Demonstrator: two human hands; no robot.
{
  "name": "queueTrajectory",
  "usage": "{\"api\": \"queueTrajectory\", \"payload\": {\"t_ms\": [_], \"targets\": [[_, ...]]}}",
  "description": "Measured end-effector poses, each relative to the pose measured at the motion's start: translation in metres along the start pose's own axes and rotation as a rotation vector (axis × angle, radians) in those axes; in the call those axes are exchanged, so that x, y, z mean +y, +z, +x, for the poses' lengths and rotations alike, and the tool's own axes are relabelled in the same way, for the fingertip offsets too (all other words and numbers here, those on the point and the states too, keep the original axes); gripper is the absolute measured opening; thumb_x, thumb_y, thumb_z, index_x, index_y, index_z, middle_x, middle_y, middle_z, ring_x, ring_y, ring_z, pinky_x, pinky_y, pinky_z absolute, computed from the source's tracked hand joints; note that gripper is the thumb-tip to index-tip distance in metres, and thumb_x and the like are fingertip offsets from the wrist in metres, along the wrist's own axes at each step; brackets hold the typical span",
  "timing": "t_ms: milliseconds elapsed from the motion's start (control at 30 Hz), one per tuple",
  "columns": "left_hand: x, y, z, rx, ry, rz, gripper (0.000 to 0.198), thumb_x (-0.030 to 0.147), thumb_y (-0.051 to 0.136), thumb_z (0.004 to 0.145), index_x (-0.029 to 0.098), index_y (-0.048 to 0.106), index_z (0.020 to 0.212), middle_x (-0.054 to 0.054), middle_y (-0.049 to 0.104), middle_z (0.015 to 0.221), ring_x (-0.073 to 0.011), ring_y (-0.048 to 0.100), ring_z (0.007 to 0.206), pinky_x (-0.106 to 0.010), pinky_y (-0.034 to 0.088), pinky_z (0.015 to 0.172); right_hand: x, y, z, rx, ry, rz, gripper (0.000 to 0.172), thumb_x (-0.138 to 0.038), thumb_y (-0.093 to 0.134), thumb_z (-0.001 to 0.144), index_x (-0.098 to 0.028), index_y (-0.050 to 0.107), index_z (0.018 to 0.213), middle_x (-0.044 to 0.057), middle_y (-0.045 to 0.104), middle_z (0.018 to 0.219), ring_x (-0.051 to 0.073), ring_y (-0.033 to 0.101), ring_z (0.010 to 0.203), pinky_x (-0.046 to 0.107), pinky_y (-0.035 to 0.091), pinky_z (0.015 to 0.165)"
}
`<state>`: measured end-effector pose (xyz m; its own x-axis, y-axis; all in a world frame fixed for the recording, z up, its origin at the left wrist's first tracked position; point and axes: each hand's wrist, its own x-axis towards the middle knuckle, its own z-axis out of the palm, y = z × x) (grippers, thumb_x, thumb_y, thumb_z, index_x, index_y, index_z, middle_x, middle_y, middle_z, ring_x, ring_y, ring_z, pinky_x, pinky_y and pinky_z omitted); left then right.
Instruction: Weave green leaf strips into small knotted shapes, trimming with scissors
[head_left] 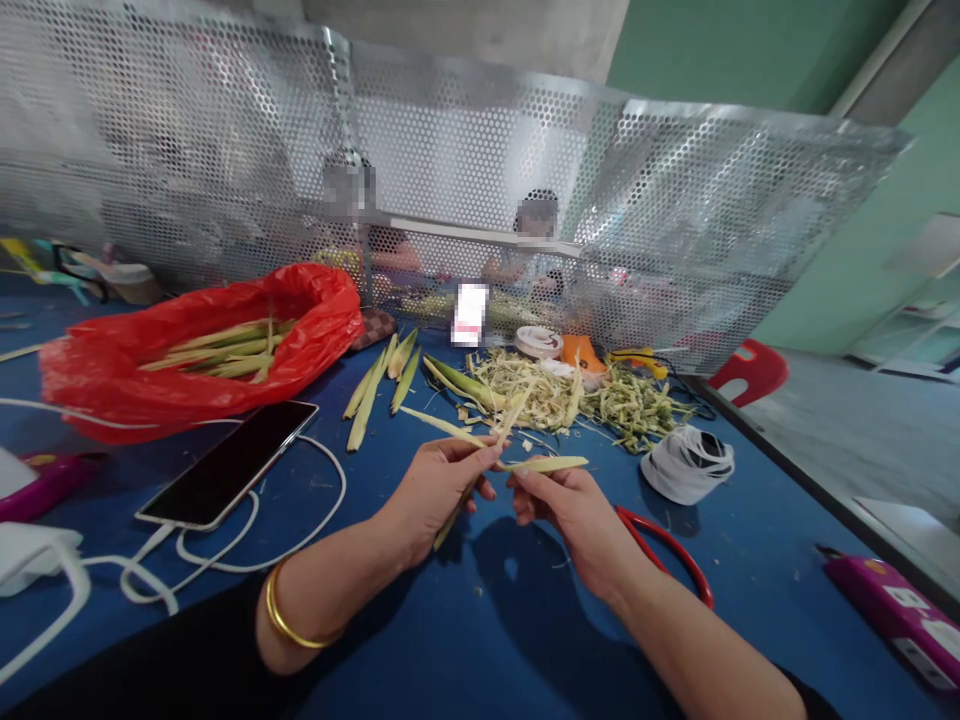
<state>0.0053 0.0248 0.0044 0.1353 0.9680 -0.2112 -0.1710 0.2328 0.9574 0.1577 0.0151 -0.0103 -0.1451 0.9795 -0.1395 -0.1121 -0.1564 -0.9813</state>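
Note:
In front of me, my left hand pinches several crossed, pale yellow-green leaf strips, which look like husk. One strip points up and left, another stands upright, and a darker end hangs below the palm. My right hand is close beside it, thumb and fingers closed on another strip that points right. The strips meet between the two hands; how they are joined there is too small to tell. Beyond the hands lie loose whole leaves and a heap of shredded pale fibre.
A red plastic bag of leaves stands left, near a phone with white cables. To the right are a white cord roll, red-handled scissors and a purple power strip. A perforated metal screen separates me from two people.

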Motion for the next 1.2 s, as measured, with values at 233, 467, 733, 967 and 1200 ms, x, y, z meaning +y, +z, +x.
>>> {"api": "queueTrajectory", "payload": {"t_ms": [233, 467, 733, 967, 1200], "targets": [[-0.002, -0.006, 0.003, 0.042, 0.071, 0.005, 0.02, 0.031, 0.069, 0.071, 0.015, 0.072, 0.082, -0.009, 0.069, 0.095, -0.0046, 0.054, 0.044, -0.015, 0.03, 0.035, -0.016, -0.002, -0.016, 0.16, -0.432, -0.473, 0.046, -0.042, 0.055, 0.083, -0.017, 0.053, 0.044, -0.002, 0.047, 0.038, 0.009, 0.042, 0.038, 0.022, 0.032, 0.043], [0.004, -0.008, 0.001, 0.101, 0.028, -0.112, 0.025, 0.026, 0.074, 0.067, 0.014, 0.072, 0.089, -0.008, 0.071, 0.088, -0.0055, 0.056, 0.051, -0.014, 0.033, 0.039, -0.016, 0.003, -0.046, -0.046, -0.818, -0.669, 0.012, -0.02, 0.053, 0.087, -0.019, 0.063, 0.093, 0.001, 0.064, 0.067, 0.012, 0.058, 0.058, 0.022, 0.045, 0.059], [0.01, -0.003, -0.012, -0.087, 0.019, -0.099, 0.029, 0.031, 0.076, 0.063, 0.013, 0.072, 0.086, -0.007, 0.07, 0.076, -0.0093, 0.057, 0.051, -0.018, 0.039, 0.042, -0.043, 0.006, -0.035, 0.165, -0.893, -1.031, 0.028, -0.029, 0.058, 0.084, -0.018, 0.06, 0.11, 0.005, 0.061, 0.079, 0.018, 0.056, 0.07, 0.03, 0.044, 0.066], [0.004, 0.004, -0.023, -0.207, 0.045, 0.152, 0.014, 0.024, 0.071, 0.064, 0.014, 0.067, 0.055, -0.001, 0.06, 0.045, -0.013, 0.056, 0.042, -0.021, 0.04, 0.041, -0.059, 0.026, -0.014, 0.002, -0.692, -1.063, 0.008, -0.024, 0.061, 0.078, -0.021, 0.062, 0.071, -0.004, 0.054, 0.061, 0.012, 0.049, 0.055, 0.022, 0.033, 0.052], [0.005, -0.001, -0.015, -0.158, -0.068, 0.021, 0.021, 0.03, 0.07, 0.066, 0.012, 0.066, 0.057, -0.004, 0.064, 0.052, -0.0132, 0.061, 0.047, -0.019, 0.043, 0.045, -0.034, 0.022, -0.027, 0.154, -0.861, -0.942, 0.01, -0.021, 0.05, 0.087, -0.02, 0.056, 0.079, 0.001, 0.061, 0.072, 0.014, 0.055, 0.065, 0.025, 0.039, 0.062]]}}
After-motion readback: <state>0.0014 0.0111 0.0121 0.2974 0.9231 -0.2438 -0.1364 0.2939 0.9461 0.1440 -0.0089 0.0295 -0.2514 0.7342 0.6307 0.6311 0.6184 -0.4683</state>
